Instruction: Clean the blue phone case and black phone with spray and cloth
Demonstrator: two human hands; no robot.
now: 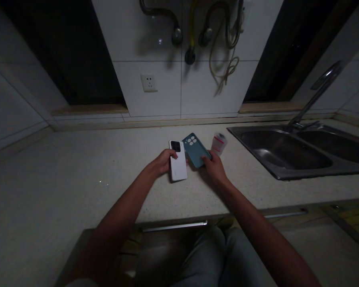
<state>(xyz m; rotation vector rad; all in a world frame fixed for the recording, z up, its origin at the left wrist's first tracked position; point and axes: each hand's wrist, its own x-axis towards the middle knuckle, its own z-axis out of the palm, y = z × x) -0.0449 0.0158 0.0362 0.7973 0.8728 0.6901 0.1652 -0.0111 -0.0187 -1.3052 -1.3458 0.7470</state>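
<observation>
Gripping the white phone (178, 164) by its long edge, my left hand (162, 161) steadies it on the pale counter (77, 175), while my right hand (214, 166) pinches the teal case (195, 149) just beside it. Both look light, smooth and slippery, so I judge the edges the safest hold. Beyond them are a small bottle (218, 143), the steel sink (275, 173), and a tiled wall with a socket (148, 83).

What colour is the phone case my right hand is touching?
The phone case is teal; head view.
</observation>
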